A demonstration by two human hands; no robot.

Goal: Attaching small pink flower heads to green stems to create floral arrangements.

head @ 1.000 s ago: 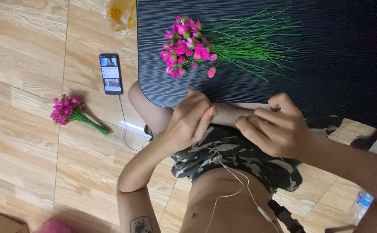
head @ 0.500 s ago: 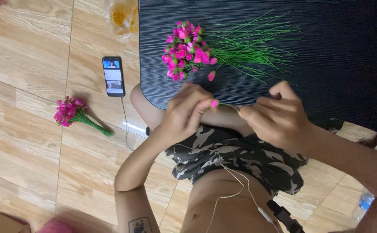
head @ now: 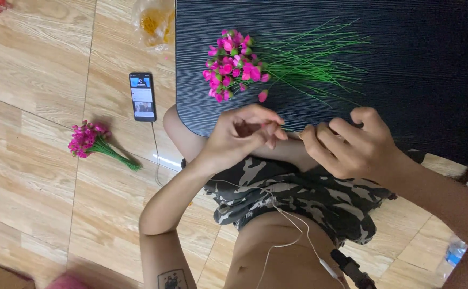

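Meeting at the black table [head: 405,64] edge, both hands (left hand [head: 242,134], right hand [head: 351,147]) pinch one thin stem.

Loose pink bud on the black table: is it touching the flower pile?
Apart. The head view shows dark table between the loose pink bud and the flower pile.

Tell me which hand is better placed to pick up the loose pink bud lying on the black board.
Left, probably. The left hand sits just below the loose pink bud, while the right hand is farther to the side, its fingers curled near a thin stem.
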